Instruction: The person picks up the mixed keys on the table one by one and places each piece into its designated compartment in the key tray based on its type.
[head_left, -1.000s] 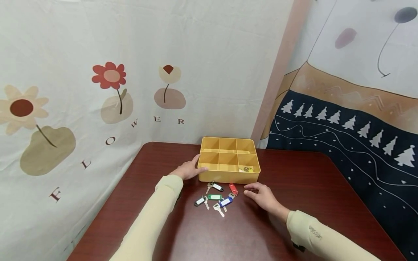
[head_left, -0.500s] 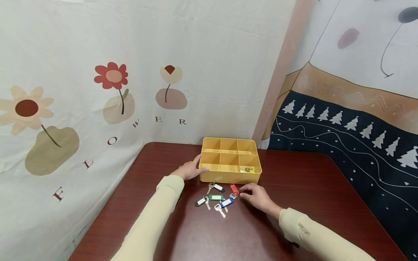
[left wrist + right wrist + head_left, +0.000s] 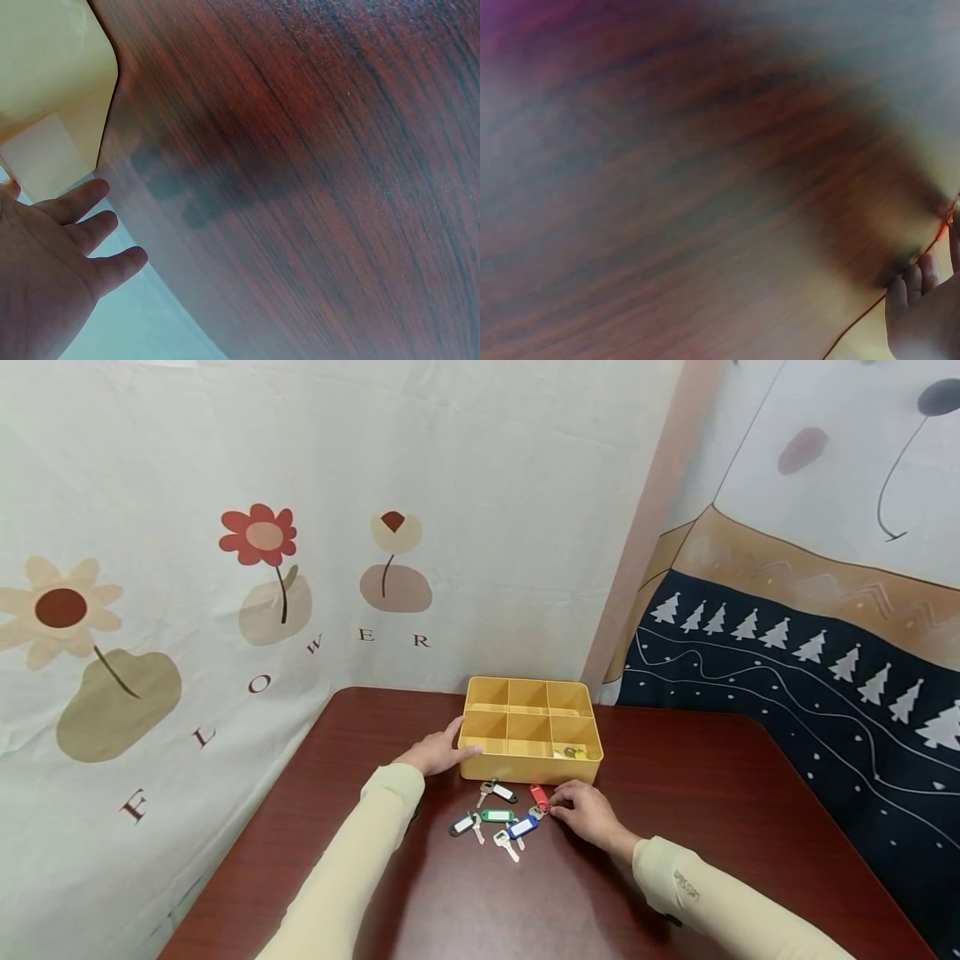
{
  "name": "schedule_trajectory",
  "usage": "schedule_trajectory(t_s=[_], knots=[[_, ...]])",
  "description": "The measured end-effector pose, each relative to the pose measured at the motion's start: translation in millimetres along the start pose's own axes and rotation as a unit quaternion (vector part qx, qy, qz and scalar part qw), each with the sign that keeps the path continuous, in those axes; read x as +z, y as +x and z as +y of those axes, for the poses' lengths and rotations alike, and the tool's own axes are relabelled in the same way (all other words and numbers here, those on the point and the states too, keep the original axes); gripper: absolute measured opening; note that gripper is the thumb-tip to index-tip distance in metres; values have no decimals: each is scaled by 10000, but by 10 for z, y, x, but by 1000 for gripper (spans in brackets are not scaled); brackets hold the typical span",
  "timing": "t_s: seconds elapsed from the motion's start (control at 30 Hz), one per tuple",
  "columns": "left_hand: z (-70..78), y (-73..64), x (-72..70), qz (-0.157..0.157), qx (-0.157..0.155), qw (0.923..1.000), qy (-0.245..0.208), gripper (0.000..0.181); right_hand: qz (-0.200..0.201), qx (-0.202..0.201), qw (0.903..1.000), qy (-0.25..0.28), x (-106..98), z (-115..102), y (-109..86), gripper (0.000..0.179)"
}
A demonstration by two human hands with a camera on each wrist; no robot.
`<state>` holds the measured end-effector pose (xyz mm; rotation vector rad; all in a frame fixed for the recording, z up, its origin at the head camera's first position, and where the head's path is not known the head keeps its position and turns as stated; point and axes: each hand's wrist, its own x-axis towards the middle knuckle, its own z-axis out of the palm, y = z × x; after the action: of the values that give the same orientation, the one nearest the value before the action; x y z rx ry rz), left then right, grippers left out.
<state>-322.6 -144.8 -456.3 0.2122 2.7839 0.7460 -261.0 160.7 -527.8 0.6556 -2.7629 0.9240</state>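
Note:
A yellow six-compartment box (image 3: 531,768) stands at the table's back edge. At its front left corner rests my left hand (image 3: 435,753), thumb along the front rim and fingers on the left side; the left wrist view has those fingers (image 3: 112,274) straight and spread. In front of the box lie several keys with tags: a red key tag (image 3: 539,797), a blue one (image 3: 522,826), a green one (image 3: 497,816) and two black ones (image 3: 504,792). My right hand (image 3: 588,814) pinches the red tag's ring end between thumb and forefinger. In the right wrist view only its edge shows.
Small keys or metal pieces and a yellow item (image 3: 573,752) lie in the box's front right compartment. The dark red-brown table (image 3: 525,910) meets a printed cloth wall (image 3: 465,527) behind, with a dark tree-patterned cloth (image 3: 735,677) at the right.
My right hand has moved left and slightly down, its fingertips coming to the red key tag. The left hand has stayed on the box's corner. The keys lie as before.

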Motion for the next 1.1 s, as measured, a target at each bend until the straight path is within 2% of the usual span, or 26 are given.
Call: schedule_trajectory(t_s=[0.13,0.37,0.6,1.1], knots=[[7,-5,7,31,-41,9999,-141,90,-13,-24,10000,-89,-5,0,-2,8],[-23,16,34,65,-4,9999,113,90,202,44,9992,332,-30,-14,-32,5],[-29,27,29,98,-14,9999,41,90,391,112,9975,570,-84,-77,-36,5],[-20,13,28,74,-33,9999,84,92,681,646,9885,1185,-247,-214,-11,7]])
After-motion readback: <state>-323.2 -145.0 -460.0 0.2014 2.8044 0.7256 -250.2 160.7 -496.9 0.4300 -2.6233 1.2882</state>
